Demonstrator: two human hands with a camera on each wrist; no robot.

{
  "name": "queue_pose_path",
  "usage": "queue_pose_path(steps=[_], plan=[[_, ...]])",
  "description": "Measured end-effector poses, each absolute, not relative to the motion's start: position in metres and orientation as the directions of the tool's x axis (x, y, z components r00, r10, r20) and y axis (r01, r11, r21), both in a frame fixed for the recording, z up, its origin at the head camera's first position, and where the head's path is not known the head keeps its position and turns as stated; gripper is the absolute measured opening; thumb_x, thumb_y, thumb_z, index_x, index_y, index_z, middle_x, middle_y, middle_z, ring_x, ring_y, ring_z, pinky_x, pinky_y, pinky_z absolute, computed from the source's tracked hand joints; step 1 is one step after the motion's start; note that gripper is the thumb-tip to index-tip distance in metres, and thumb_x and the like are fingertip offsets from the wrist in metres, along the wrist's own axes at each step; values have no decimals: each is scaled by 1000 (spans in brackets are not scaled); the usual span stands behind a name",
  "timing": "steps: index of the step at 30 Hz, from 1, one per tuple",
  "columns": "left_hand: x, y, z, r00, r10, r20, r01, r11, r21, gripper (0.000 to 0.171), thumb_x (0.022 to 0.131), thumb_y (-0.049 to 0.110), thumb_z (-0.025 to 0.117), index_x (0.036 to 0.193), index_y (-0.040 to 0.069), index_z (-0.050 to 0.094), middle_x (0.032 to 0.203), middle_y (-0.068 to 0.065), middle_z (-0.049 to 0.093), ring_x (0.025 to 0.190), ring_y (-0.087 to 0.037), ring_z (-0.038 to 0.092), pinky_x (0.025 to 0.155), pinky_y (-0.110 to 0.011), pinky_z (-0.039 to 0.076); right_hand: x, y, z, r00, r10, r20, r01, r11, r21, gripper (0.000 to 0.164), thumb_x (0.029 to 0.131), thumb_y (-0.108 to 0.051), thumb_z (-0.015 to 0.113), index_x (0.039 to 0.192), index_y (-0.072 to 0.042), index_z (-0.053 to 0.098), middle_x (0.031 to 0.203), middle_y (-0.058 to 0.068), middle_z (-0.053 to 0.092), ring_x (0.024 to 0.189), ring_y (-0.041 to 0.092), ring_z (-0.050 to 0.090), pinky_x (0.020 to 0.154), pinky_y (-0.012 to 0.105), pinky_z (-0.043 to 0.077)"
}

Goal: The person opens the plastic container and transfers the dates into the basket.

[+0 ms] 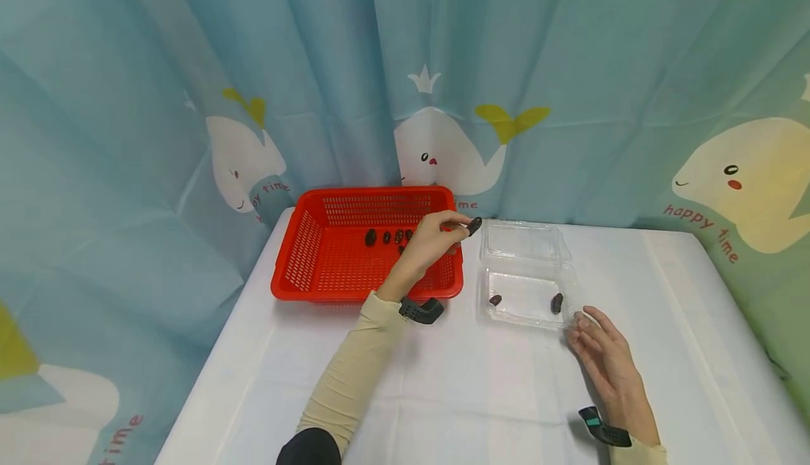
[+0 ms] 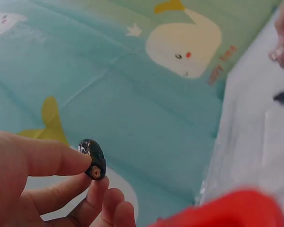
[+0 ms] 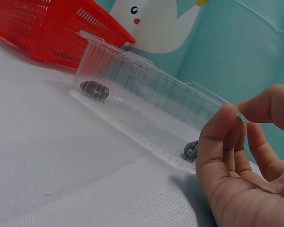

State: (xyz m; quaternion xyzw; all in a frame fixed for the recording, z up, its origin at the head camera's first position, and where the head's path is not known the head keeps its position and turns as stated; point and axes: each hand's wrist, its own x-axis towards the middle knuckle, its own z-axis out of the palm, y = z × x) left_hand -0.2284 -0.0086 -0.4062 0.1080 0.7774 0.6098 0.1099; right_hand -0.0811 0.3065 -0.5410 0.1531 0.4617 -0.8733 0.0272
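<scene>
My left hand [image 1: 434, 241] pinches a dark, glossy date [image 1: 474, 226] between thumb and fingertips, above the right rim of the red basket [image 1: 297, 289]. In the left wrist view the date [image 2: 92, 158] shows its pale stem end. Several more dates [image 1: 370, 237] lie in the basket, partly behind my hand. To its right stands a clear plastic box [image 1: 525, 296] with its lid [image 1: 522, 240] folded back. One date [image 1: 496, 300] lies at the box's left, another [image 1: 557, 303] at its right. My right hand [image 3: 246, 165] pinches the box's near right corner rim between thumb and fingers.
A white cloth [image 1: 481, 395] covers the table. Behind it hangs a blue-green curtain [image 1: 569, 64] printed with whales. The basket and box stand side by side near the table's back edge.
</scene>
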Motion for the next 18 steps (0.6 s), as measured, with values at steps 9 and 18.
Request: queue_pose_path(steps=[9, 18], plan=[[-245, -44, -397, -899, 434, -62, 150, 437, 887, 27, 100, 15, 64, 126, 11, 72, 110, -12, 69, 79, -28, 63, 67, -28, 54, -80, 308, -542, -949, 96, -301, 189, -591, -784, 29, 106, -5, 55, 130, -21, 59, 108, -6, 66, 92, 7, 66, 84, 19, 57], [-262, -76, -402, -857, 495, -140, 209, 583, 785, 26, 101, 16, 64, 126, 12, 72, 115, -9, 72, 76, -18, 65, 67, -26, 55, -81, 306, -542, -942, 119, -315, 203, -545, -814, 31, 106, -8, 58, 133, -23, 57, 113, -8, 62, 95, 4, 65, 85, 17, 56]])
